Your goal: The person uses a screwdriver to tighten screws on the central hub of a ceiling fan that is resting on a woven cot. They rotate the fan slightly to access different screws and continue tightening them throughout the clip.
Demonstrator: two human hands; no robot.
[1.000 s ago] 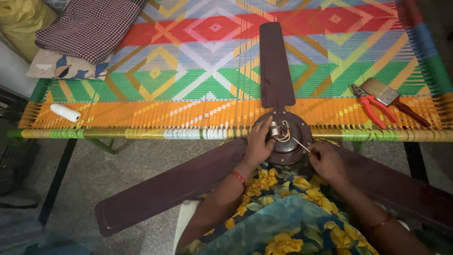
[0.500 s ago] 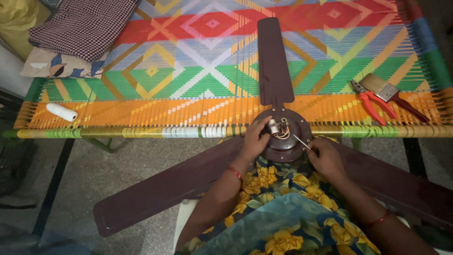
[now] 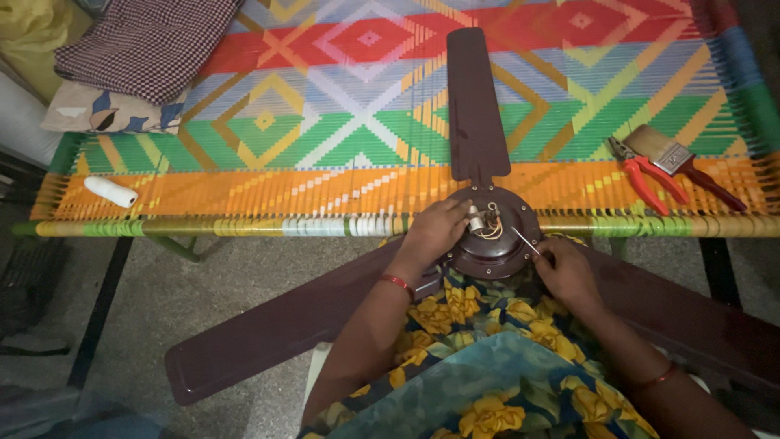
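Starting at far left, a white roll (image 3: 112,192) is seen lying on the orange band of the woven cot (image 3: 268,195), w/ folded checked cloth (image 3: 146,45) and a patterned pillow (image 3: 110,114) behind it at the cot's corner.

Nearer centre, a dark brown ceiling fan (image 3: 491,244) is propped w/ its motor hub against the cot's front rail and over the person's lap; one blade (image 3: 474,106) is laid up across the weave, another blade (image 3: 276,333) is angled down-left over the floor, a third runs off to the right.

Left hand (image 3: 435,232) is placed on the hub's left side, fingers curled shut round a small pale cylinder part (image 3: 475,218) by the exposed wires (image 3: 490,228).

Right hand (image 3: 565,272) is set at the hub's right rim, fingers pinched on a thin metal tool (image 3: 526,241) pointed into the hub.

Far right on the cot: red-handled pliers (image 3: 642,175) and a paintbrush (image 3: 678,162), just beside each other, well apart from the hands.

Handling, as judged: the fan is prob. heavy at the motor, stiff and long in the blades, so awkward to turn; it is best gripped at the hub rim, not by blade tips, which could bend. Wires look delicate and shouldn't be tugged.
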